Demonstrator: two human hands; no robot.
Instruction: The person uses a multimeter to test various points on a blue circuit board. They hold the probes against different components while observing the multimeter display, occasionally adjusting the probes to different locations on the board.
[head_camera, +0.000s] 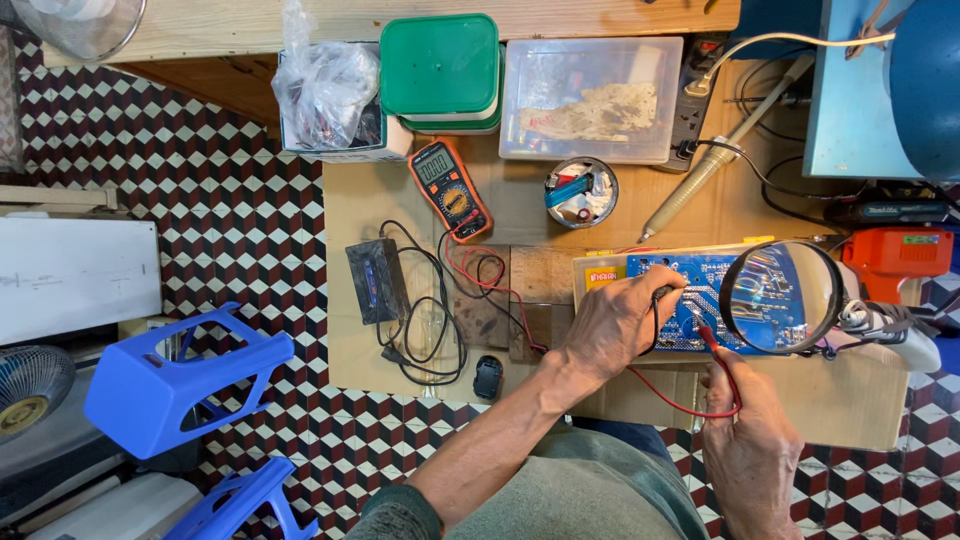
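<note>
A blue circuit board (700, 275) lies on cardboard, partly under a round magnifying glass (782, 297). My left hand (618, 320) rests on the board's left part, fingers closed on a black test probe (662, 296). My right hand (745, 425) holds a red test probe (712, 345) with its tip on the board's lower edge. Red and black leads run left to an orange multimeter (451, 187).
A black power adapter (376, 280) with coiled cable, a soldering iron (715, 165), a small tin of bits (581, 192), a clear plastic box (590, 98) and green-lidded tubs (440, 70) lie around. Blue plastic stools (185, 380) stand on the checkered floor at left.
</note>
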